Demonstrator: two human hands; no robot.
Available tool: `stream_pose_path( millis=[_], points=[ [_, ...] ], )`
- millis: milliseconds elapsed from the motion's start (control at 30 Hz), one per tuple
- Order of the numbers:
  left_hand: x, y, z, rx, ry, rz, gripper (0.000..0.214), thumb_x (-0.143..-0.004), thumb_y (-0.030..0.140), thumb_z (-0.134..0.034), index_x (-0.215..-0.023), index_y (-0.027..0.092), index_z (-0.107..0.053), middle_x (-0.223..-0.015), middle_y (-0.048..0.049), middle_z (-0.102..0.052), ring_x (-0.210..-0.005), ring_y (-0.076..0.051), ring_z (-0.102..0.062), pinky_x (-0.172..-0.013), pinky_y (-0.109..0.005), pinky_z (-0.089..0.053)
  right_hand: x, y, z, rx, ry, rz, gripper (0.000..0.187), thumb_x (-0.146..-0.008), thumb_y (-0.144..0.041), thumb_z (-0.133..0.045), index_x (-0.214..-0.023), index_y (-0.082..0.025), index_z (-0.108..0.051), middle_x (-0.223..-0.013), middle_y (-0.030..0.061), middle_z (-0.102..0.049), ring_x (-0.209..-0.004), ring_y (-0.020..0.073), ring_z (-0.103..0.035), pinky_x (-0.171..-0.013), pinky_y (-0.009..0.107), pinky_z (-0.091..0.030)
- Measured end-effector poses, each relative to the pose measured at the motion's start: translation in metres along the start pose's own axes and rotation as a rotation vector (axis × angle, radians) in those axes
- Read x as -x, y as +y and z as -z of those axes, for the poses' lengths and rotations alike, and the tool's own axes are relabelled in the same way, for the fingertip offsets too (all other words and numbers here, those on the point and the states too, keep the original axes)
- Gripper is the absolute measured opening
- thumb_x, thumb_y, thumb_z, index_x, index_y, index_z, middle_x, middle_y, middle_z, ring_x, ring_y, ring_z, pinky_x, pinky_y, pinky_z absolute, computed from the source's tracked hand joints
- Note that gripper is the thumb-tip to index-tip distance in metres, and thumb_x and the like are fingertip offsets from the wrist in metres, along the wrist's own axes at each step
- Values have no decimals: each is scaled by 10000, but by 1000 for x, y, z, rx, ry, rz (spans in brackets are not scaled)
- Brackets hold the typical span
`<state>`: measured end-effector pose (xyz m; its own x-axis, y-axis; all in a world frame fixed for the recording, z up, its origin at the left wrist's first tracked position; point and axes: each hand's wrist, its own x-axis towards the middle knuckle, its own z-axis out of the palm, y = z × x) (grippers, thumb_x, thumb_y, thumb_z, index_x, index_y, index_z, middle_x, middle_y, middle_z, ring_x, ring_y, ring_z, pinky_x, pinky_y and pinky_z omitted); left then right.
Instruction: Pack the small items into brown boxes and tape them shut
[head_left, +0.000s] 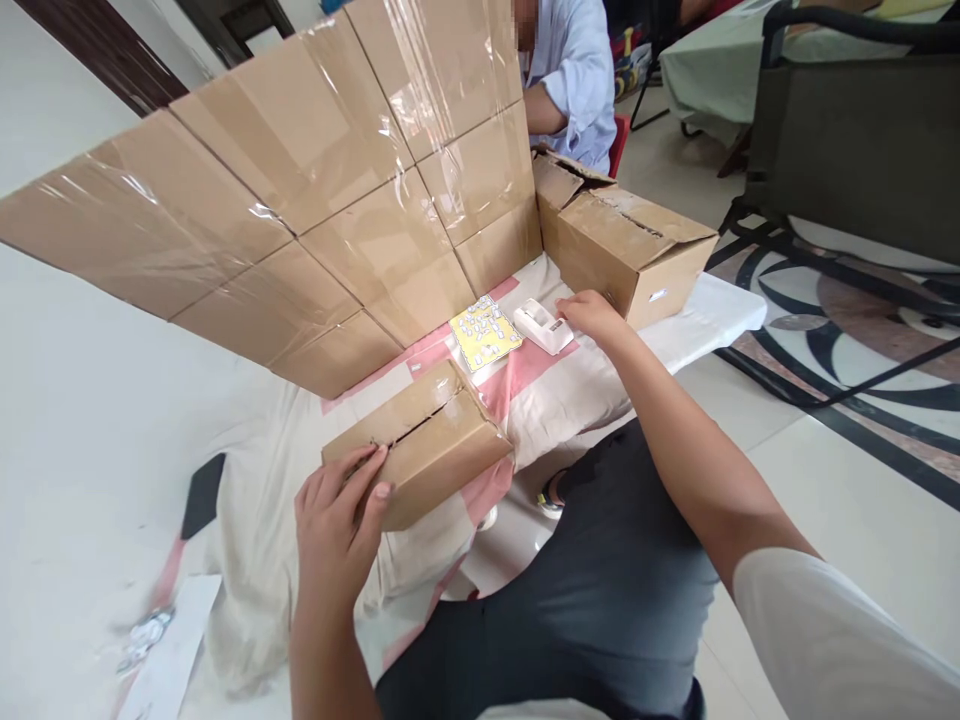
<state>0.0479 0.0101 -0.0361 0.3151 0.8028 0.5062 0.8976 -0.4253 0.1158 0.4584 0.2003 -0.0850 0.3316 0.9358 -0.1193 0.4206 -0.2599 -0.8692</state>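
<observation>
My left hand (341, 510) lies on the near left end of a closed cardboard box (442, 450), fingers stretched out over its top and thumb at its side. Farther off, my right hand (592, 315) has its fingers closed at the right end of a white tape dispenser (536, 325). Whether a strip of tape is between those fingertips is too small to tell. Left of the dispenser is a yellow board (476, 345) with many small whitish pieces scattered on it.
A tall partition of taped cardboard (352, 210) stands along the table's far side. Two joined cardboard boxes (622, 240) sit at the right. Pink and white cloth (551, 400) covers the table. Behind the partition is another person (577, 80); a dark folding chair (855, 160) stands right.
</observation>
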Motion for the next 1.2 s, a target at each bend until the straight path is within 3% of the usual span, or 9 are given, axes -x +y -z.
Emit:
stream_pose_path(
  millis=[200,400,733,867,1200],
  points=[
    [1,-3,-1,-12,-3,-6,308,-1052,338,-504,-1280,240,-687,-1300,-96,-702,-1173,-294,-628,-1045,-472,-422,5,-16,5,2,-86,-80,274,-899,-290,-673,-673,-142,-716,-497,-7,-528,-437,103,-428,-486,262,-325],
    [2,-2,-1,-24,11,-10,314,-1054,355,-500,-1275,236,-689,-1286,-104,-703,-1159,-307,-632,-1031,-489,-429,16,-19,6,-124,-137,-133,223,-820,-110,-716,-615,-160,-642,-375,-65,-390,-348,69,-307,-396,241,-221],
    [0,0,0,-13,4,0,314,-1056,367,-493,-1259,231,-691,-1286,-108,-702,-1159,-308,-637,-1030,-497,-447,17,-14,11,-355,-279,-186,280,-806,-147,-865,-673,-156,-619,-534,-3,-588,-503,164,-695,-392,171,-419],
    [-2,2,0,-20,13,-3,322,-1057,367,-489,-1256,219,-695,-1278,-117,-705,-1140,-313,-640,-1013,-502,-453,20,-14,7,-348,-250,-129,331,-823,-141,-858,-665,-174,-569,-579,-1,-636,-488,171,-705,-437,205,-520],
    [-2,2,-1,-14,20,-3,324,-1057,373,-485,-1242,216,-700,-1271,-115,-711,-1146,-303,-647,-1023,-498,-458,24,-19,3,-324,-174,-144,311,-933,-153,-740,-685,-170,-553,-571,-10,-615,-423,113,-639,-435,199,-552]
  ],
)
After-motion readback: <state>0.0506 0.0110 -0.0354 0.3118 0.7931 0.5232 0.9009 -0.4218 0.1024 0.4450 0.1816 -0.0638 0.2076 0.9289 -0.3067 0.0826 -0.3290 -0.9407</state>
